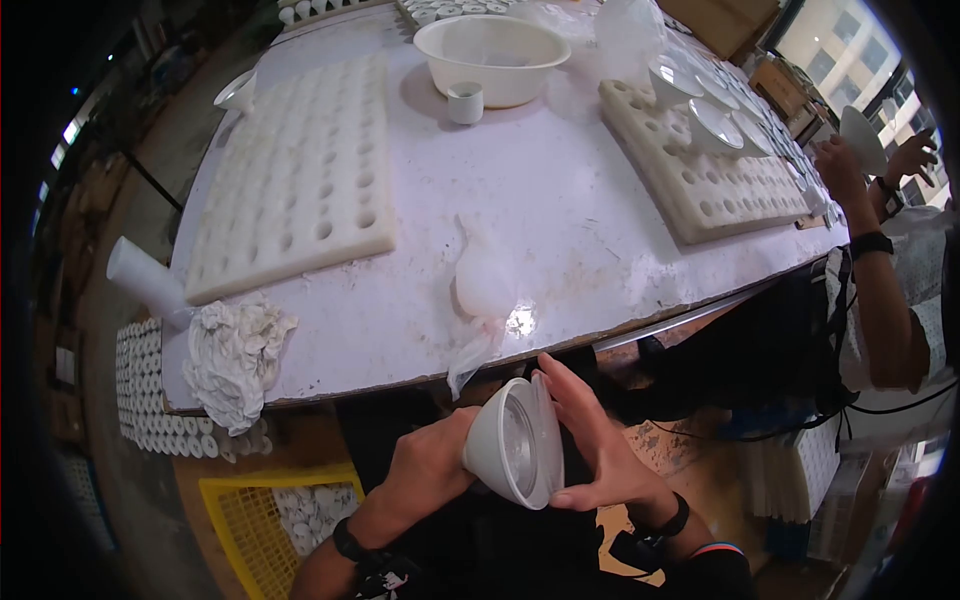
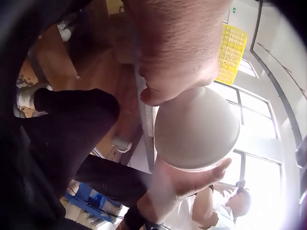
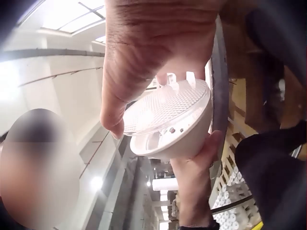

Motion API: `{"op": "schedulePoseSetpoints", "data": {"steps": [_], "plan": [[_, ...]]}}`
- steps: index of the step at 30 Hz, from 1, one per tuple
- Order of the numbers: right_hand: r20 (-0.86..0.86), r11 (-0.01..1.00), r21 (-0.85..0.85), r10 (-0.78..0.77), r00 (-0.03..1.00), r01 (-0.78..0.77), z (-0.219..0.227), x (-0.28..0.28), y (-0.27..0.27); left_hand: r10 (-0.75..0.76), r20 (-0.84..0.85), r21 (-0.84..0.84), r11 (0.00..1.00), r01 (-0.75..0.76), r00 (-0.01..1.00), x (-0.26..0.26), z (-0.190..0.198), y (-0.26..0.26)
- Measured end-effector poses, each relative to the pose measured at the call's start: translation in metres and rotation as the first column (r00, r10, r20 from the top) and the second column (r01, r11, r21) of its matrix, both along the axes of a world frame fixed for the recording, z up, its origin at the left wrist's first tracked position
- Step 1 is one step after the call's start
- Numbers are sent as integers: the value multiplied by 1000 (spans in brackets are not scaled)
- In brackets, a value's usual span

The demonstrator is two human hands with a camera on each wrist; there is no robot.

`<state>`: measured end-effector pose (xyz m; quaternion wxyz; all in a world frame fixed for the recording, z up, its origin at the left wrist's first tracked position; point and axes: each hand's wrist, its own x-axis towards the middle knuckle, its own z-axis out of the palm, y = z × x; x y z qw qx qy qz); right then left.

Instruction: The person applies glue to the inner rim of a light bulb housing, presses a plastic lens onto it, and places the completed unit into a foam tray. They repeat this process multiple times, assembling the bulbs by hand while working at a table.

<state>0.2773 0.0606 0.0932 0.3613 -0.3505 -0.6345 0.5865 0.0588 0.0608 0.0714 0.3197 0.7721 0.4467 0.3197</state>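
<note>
In the head view a white cone-shaped lamp housing (image 1: pixel 484 452) is held over the lap, just below the table's front edge. My left hand (image 1: pixel 432 462) grips it around its narrow end. A clear lens cover (image 3: pixel 165 109) with a fine grid texture sits tilted at the housing's open mouth, with a gap along one side in the right wrist view. My right hand (image 1: pixel 608 455) holds this cover by its rim, fingers spread along one edge and thumb at the other. Small dark parts show inside the housing through the gap. From the left wrist, the housing's smooth outside (image 2: pixel 195 130) hides the cover.
White foam trays with holes lie left (image 1: pixel 300 170) and right (image 1: pixel 690 190), the right one bearing several lamp cones (image 1: pixel 715 125). Behind stand a white basin (image 1: pixel 490 75) and small cup (image 1: pixel 465 104). A rag (image 1: pixel 238 360), plastic bag (image 1: pixel 485 275), yellow crate (image 1: pixel 230 525) and another person are nearby.
</note>
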Motion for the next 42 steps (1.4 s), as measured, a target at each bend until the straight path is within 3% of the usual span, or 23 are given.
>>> {"op": "schedulePoseSetpoints", "data": {"steps": [8,11,12,13,14,18,22,23,24,26,27,30,32,33,34,36,37,38,39,40,41,42], "plan": [[194,984,149,64,979,-94,4,-3,3,7,-57,44,999,-4,998,3,0,1],[270,967,223,61,961,-124,-1,-1,14,19,-24,18,1000,-18,1000,10,-18,7],[312,949,278,57,948,-149,-4,-3,21,30,-35,-115,993,-34,999,14,-33,11],[363,936,317,30,931,-154,-7,-8,29,22,57,-170,985,-12,998,12,-41,16],[406,915,370,-2,914,-162,-10,-10,35,9,94,-124,992,3,996,11,-50,21],[383,878,447,-14,924,-172,0,-10,34,-44,165,-159,985,71,985,11,-20,26],[322,908,370,75,944,-198,18,-8,18,-65,83,-319,944,89,994,13,3,6],[301,939,315,38,953,-137,21,-11,12,-65,-79,-348,937,34,995,18,6,1],[284,965,254,-3,959,-72,23,-14,6,-47,-80,-364,931,15,996,19,4,-6],[321,953,297,-39,946,-62,19,-20,2,-33,-114,-248,969,4,993,24,1,-16],[253,944,329,-60,966,-28,15,-20,2,14,-97,-164,986,-30,995,27,-1,-20],[132,953,301,-88,987,45,14,-22,3,28,-228,-124,991,-57,973,27,16,-17],[177,953,303,-58,983,2,25,-23,9,29,-197,-149,987,-59,980,27,19,-13],[169,948,318,-58,984,1,25,-25,11,51,-150,-271,958,-90,987,25,23,-8],[93,865,468,-250,964,179,25,-30,15,78,-108,-372,921,-113,991,23,28,1],[-187,567,637,-544,818,523,39,-45,24,269,289,-180,958,-224,919,22,8,9],[-278,523,628,-541,794,577,38,-47,20,228,275,-81,974,-213,934,11,-6,22],[-380,472,610,-531,758,637,35,-48,12,324,641,-339,933,-122,695,5,13,29],[-181,688,642,-292,939,338,34,-44,2,388,616,-434,893,-115,686,-7,32,39],[31,803,596,-3,1000,-16,34,-40,-4,452,585,-534,840,-100,673,-18,44,46],[94,832,547,54,994,-97,35,-57,-9,440,727,-449,886,-119,527,-15,43,54],[161,858,483,109,981,-175,36,-80,-18,437,732,-447,887,-116,522,-16,44,58]]}}
